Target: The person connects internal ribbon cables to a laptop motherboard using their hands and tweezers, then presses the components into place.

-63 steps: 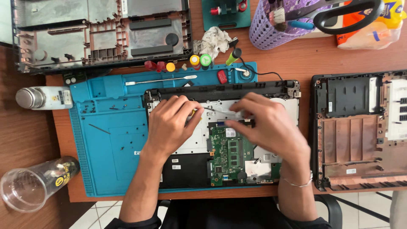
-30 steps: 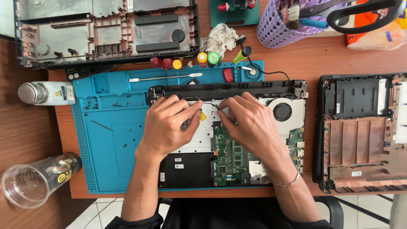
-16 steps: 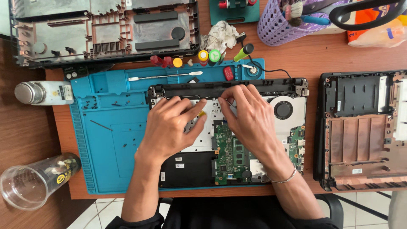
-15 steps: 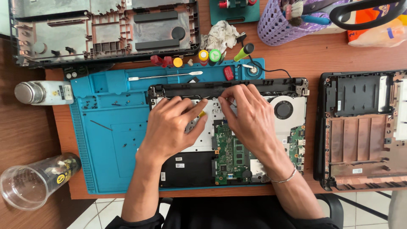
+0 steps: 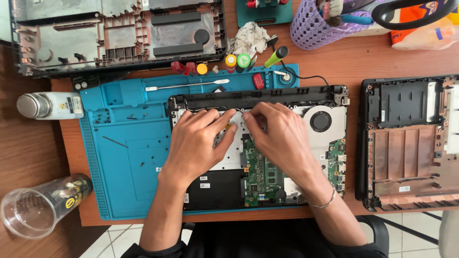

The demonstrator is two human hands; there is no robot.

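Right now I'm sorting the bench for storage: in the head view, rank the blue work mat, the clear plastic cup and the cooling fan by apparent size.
1. blue work mat
2. clear plastic cup, though it may sit nearer the camera
3. cooling fan

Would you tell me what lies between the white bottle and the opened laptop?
In the head view, only the blue repair mat, strewn with small screws.

one head-worn camera looks almost straight down on the desk [image 5: 344,57] from above the seated person, fairly near. the far edge lies at the top, the person's forearms enter from the bottom.
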